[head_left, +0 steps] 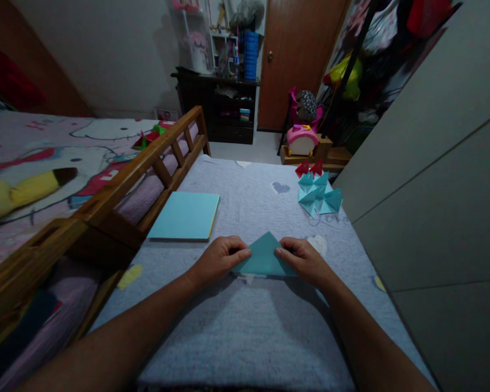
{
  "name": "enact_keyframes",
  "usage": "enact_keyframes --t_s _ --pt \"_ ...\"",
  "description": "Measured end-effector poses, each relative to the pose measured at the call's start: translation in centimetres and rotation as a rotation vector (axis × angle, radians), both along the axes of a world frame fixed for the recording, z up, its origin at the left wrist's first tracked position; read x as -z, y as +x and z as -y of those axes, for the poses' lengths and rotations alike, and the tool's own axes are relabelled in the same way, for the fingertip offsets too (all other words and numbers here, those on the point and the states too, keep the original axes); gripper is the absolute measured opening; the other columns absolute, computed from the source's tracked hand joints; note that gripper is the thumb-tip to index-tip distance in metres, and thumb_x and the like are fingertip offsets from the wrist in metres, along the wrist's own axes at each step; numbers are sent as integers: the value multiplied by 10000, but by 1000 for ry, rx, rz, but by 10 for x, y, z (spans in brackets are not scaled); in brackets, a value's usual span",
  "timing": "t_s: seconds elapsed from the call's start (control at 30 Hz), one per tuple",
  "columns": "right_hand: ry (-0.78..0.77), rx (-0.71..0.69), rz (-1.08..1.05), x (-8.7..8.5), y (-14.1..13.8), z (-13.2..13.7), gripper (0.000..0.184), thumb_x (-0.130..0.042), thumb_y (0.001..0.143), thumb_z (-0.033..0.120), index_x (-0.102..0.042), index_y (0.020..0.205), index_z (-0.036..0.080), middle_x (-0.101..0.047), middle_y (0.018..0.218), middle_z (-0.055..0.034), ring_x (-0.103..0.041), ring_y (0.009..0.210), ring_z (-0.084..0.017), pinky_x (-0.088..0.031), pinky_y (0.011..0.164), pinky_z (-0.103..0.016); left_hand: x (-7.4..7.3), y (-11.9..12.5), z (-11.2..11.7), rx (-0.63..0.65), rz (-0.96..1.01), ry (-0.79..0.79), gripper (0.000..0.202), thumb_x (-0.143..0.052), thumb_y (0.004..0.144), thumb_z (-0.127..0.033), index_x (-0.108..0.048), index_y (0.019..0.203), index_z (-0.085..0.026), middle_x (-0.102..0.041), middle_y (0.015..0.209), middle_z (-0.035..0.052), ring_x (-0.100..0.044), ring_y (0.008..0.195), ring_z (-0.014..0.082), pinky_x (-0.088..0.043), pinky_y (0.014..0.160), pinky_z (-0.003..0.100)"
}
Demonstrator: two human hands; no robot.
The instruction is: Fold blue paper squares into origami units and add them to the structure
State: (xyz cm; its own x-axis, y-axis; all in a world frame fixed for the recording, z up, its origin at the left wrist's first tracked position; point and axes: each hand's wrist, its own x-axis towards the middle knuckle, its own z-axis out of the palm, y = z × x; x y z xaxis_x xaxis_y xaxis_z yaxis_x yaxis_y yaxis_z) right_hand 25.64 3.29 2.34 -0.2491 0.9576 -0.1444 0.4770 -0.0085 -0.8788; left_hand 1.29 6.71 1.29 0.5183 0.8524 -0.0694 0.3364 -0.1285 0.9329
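Between my hands is a sheet of teal origami paper (267, 258), folded into a triangle with its point facing away from me. My left hand (224, 255) pinches the left sloping side, thumb on top and fingers curled beneath. On the right sloping side, my right hand (302, 258) grips the paper the same way. To the left lies a square stack of light blue paper (187, 215), with a yellowish edge showing. Several folded teal paper pieces (316, 191) stand at the far right, with red folded pieces (309, 168) just behind them.
A patterned pale blue bedsheet (245, 332) covers the surface under my hands. Along the left runs a wooden bed rail (147, 170), with another bed beyond it. A pale cabinet (436, 207) borders the right side. Past the far edge stands a dark cabinet (216, 106).
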Motion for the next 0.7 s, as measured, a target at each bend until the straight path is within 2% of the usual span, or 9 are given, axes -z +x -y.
enact_keyframes --t_s 0.3,0.5,0.7 --pt "-2 -5 -12 0 -1 0 336 -539 877 455 -488 659 205 -406 617 40 -393 565 -109 -284 508 -243 -5 2 1 -10 13 -29 317 -610 837 -428 -688 704 -151 -591 671 18 -500 628 132 -394 585 247" --pt "-9 -12 1 0 0 0 341 -544 868 460 -480 649 207 -393 617 44 -384 563 -109 -283 514 -253 -3 1 1 -4 12 -8 317 -615 842 -424 -700 719 -145 -604 693 26 -521 649 141 -405 598 252" --pt "38 48 -80 -5 -7 0 281 -577 861 461 -609 808 187 -515 706 18 -473 645 -130 -361 573 -253 -2 1 1 18 0 25 296 -611 854 -400 -710 724 -154 -619 708 32 -538 672 150 -406 610 257"
